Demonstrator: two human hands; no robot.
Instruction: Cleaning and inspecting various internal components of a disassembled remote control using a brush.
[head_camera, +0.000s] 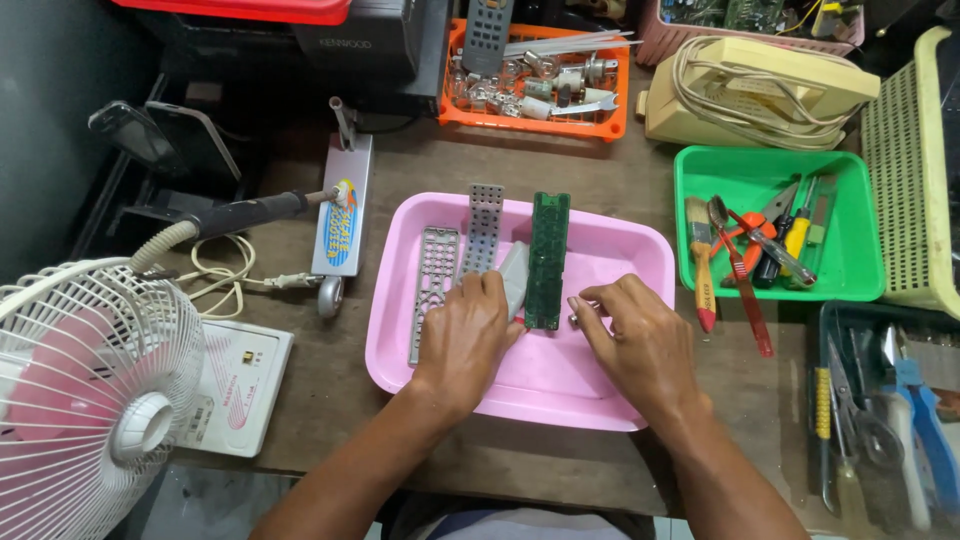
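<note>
A pink plastic tray (610, 240) lies on the wooden bench and holds the parts of a taken-apart remote control. A grey button frame (433, 280) lies at the tray's left, a grey perforated rubber pad (484, 225) beside it, and a long green circuit board (547, 255) in the middle. My left hand (465, 340) rests in the tray, its fingers closed over a light grey casing piece (513, 275). My right hand (640, 335) reaches in beside the circuit board, its fingertips pinching a small dark part (575, 320).
A green tray (770, 165) of screwdrivers, pliers and a brush stands at the right, with more tools (880, 420) below it. An orange basket (540, 70) sits behind. A soldering iron (250, 213), its station (240, 385) and a white fan (90, 390) stand at the left.
</note>
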